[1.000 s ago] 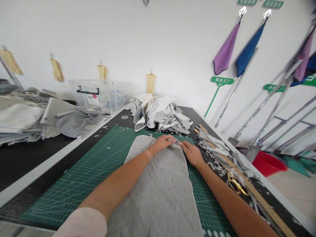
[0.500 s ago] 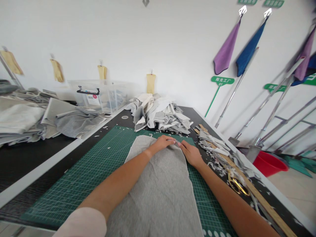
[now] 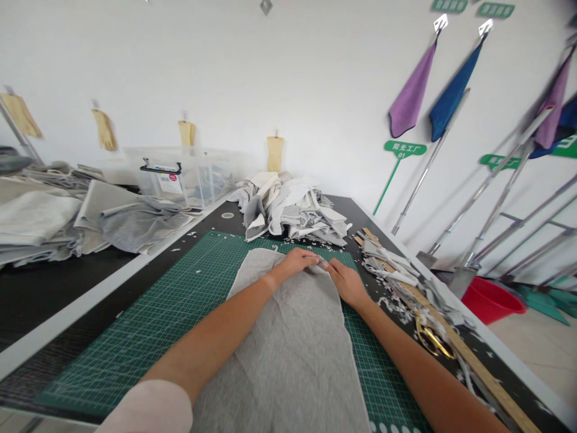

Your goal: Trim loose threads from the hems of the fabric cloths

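The black desk (image 3: 365, 219) carries a green cutting mat (image 3: 106, 361) flecked with white fabric scraps, and a heap of pale fabric offcuts (image 3: 288, 210) sits just beyond the mat. A long grey cloth (image 3: 282, 355) lies lengthwise on the mat, running toward the wearer's body. Its far end is under both hands, which sit close together, fingers curled, their tips almost meeting. The left hand (image 3: 295, 263) and right hand (image 3: 346, 282) may be pinching the cloth or only pressing it; the view can't settle that.

The cloth could slip or wrinkle on the mat, and loose scraps could get trapped beneath it. Beside the right forearm, a wooden ruler (image 3: 473, 361) and gold-handled scissors (image 3: 433, 340) lie among the scraps — a careless elbow could knock them toward the desk's edge.

The scissor blades are buried in scraps, and the cloth's near end runs out of frame.
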A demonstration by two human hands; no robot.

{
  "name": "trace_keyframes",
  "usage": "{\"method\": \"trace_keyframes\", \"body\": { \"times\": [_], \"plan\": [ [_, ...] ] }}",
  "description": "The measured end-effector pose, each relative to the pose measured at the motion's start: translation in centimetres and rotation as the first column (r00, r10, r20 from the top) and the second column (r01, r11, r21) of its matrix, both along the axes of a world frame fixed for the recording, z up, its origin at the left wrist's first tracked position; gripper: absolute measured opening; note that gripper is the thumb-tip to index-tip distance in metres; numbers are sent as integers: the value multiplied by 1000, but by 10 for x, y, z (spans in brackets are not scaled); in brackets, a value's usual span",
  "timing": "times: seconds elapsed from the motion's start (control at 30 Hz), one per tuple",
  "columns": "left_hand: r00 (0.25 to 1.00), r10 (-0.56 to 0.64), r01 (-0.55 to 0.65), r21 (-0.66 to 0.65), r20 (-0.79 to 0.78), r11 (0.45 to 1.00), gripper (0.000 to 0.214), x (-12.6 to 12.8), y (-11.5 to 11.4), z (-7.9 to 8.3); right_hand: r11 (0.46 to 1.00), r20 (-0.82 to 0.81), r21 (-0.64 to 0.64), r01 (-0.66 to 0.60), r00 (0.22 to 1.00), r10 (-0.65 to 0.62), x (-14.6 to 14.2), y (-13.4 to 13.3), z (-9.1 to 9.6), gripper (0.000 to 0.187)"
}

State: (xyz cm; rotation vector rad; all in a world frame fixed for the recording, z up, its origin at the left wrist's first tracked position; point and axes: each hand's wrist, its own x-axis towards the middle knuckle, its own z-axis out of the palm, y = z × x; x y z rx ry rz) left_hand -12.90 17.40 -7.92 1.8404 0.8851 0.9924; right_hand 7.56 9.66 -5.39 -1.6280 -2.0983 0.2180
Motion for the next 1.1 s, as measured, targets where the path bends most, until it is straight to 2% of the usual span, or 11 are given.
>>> {"method": "trace_keyframes", "body": {
  "times": [0.23, 0.37, 0.6, 1.1],
  "plan": [
    [999, -12, 14, -44, 51, 999, 45, 2, -8, 9, 998, -55, 43, -36, 998, 38, -2, 0, -2, 51],
    [997, -14, 18, -53, 75, 998, 44, 3, -12, 14, 999, -73, 37, 3, 997, 0, -3, -3, -1, 50],
    [994, 4, 1, -42, 105, 999, 43, 4, -7, 8, 1000, -69, 19, 8, 998, -7, -2, -2, -1, 47],
    [999, -26, 26, 1, 30, 1000, 41, 2, -4, 3, 1000, -35, -23, 19, 999, -20, -4, -3, 2, 46]
  ]
}}
